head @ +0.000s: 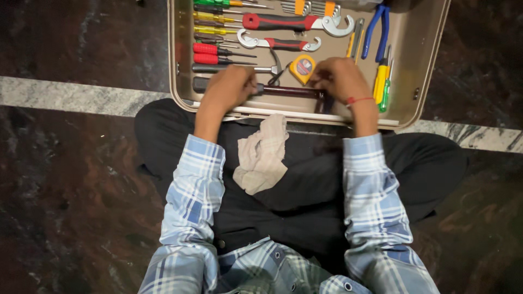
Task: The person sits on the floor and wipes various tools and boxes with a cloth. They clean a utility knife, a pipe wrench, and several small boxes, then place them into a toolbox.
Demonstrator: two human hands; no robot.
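Domestic or small-workshop interior, floor-level work: polished dark stone floor (pixel 71 190) crossed by a pale marble band (pixel 65 97); open beige tool case (pixel 430 71) set directly on it, stocked with screwdrivers (pixel 215 53), wrenches (pixel 283 23) and blue-handled pliers (pixel 378 27); cross-legged seated posture.

Tool case (pixel 180 65): far edge cut off by the frame top. Both ends of the dark-handled tool (pixel 289 91) are covered by the left hand (pixel 229 87) and right hand (pixel 340 79). Grip on it cannot be confirmed.
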